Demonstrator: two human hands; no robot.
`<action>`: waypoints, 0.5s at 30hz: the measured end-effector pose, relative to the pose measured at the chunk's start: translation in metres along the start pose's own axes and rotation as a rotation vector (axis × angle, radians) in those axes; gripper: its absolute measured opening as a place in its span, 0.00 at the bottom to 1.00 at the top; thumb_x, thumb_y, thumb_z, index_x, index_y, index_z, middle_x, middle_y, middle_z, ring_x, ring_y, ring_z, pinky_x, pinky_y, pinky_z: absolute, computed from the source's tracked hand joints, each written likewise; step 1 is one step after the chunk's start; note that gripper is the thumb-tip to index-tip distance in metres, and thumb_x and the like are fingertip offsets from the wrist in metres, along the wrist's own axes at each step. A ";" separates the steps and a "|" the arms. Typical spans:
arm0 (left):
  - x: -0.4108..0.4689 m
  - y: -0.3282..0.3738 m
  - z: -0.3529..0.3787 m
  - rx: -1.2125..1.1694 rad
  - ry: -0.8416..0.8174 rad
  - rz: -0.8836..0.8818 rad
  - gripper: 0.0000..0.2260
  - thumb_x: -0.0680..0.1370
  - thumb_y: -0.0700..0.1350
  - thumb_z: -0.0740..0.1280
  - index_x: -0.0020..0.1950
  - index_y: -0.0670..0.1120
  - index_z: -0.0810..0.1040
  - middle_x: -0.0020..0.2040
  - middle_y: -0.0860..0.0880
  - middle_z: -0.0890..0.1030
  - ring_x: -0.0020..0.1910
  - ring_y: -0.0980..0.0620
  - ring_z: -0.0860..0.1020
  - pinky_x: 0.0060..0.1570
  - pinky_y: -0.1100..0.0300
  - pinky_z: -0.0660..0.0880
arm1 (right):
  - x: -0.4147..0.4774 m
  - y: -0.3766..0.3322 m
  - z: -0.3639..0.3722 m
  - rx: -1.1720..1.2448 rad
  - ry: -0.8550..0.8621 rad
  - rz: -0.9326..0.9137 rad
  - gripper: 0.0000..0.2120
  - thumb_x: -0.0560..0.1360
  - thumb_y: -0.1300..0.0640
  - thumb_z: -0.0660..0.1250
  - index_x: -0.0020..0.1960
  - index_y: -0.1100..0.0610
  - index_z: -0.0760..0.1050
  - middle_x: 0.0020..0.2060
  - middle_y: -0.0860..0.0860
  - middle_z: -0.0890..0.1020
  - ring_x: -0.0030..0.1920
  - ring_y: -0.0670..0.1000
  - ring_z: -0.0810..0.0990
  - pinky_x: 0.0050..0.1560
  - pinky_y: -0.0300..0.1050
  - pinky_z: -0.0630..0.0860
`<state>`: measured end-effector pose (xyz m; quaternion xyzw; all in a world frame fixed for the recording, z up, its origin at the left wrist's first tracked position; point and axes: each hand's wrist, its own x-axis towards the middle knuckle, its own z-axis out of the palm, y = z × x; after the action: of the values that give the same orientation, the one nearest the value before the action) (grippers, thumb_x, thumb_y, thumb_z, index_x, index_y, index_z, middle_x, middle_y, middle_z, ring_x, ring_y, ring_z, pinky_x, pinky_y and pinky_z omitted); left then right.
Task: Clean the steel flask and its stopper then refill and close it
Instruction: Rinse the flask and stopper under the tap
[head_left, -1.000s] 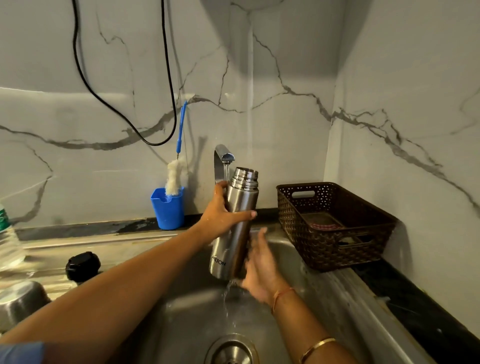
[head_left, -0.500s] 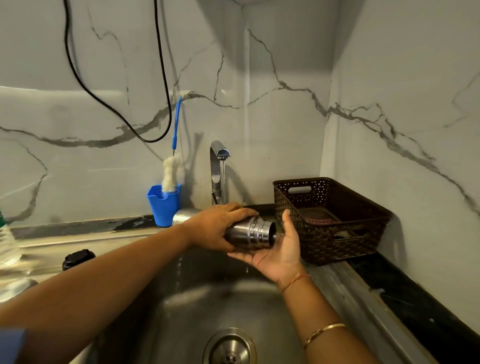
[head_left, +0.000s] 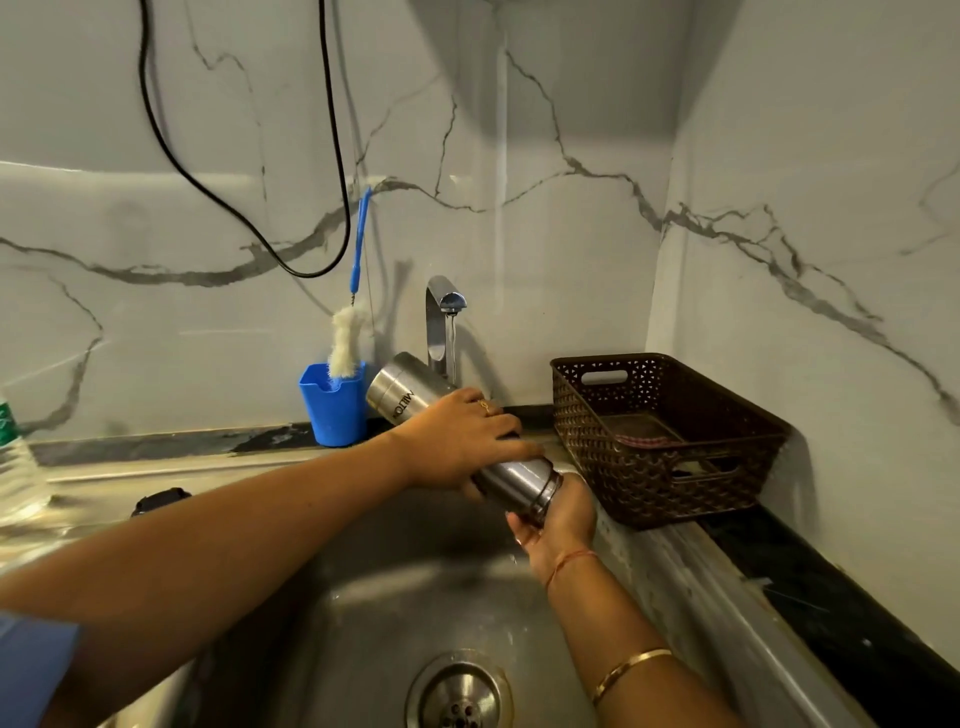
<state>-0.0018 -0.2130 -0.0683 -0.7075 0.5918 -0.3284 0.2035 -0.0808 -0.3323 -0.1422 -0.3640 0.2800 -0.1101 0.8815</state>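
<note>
The steel flask (head_left: 402, 396) lies tilted over the sink (head_left: 363, 623), base up to the left, mouth down to the right. My left hand (head_left: 462, 441) grips its middle from above. My right hand (head_left: 558, 519) is cupped under and over the flask's mouth, covering it. The tap (head_left: 441, 312) behind runs a thin stream of water. A black stopper (head_left: 158, 500) sits on the steel counter to the left, partly hidden by my left arm.
A blue cup (head_left: 332, 405) with a bottle brush (head_left: 347, 343) stands left of the tap. A brown woven basket (head_left: 665, 441) sits on the right counter. A plastic bottle (head_left: 15, 467) stands at the far left. The drain (head_left: 460, 696) is below.
The flask went from upright under the tap to tilted mouth-down. My right hand moved from its base to cover the mouth. The base now points up and left.
</note>
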 end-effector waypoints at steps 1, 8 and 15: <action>-0.002 -0.003 -0.001 -0.001 0.014 -0.029 0.32 0.64 0.69 0.68 0.63 0.53 0.74 0.53 0.49 0.81 0.49 0.48 0.81 0.54 0.50 0.74 | 0.002 0.001 -0.001 0.003 0.001 0.011 0.16 0.76 0.49 0.57 0.54 0.57 0.77 0.41 0.56 0.80 0.37 0.55 0.78 0.29 0.40 0.73; -0.015 -0.012 -0.006 -0.097 0.146 -0.644 0.32 0.75 0.70 0.45 0.54 0.51 0.81 0.57 0.48 0.79 0.63 0.47 0.72 0.70 0.44 0.53 | 0.008 0.006 -0.002 0.054 0.014 0.051 0.19 0.76 0.53 0.56 0.59 0.62 0.76 0.43 0.60 0.78 0.35 0.57 0.77 0.20 0.38 0.73; 0.004 -0.011 -0.011 -0.913 0.387 -1.440 0.21 0.74 0.56 0.69 0.64 0.50 0.74 0.62 0.48 0.74 0.60 0.47 0.73 0.57 0.55 0.71 | 0.007 0.006 -0.009 0.065 0.037 0.056 0.18 0.77 0.55 0.56 0.60 0.63 0.74 0.44 0.61 0.77 0.37 0.59 0.76 0.19 0.38 0.73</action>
<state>-0.0009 -0.2130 -0.0523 -0.8536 0.0986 -0.2222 -0.4608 -0.0806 -0.3360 -0.1544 -0.3253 0.3026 -0.1012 0.8902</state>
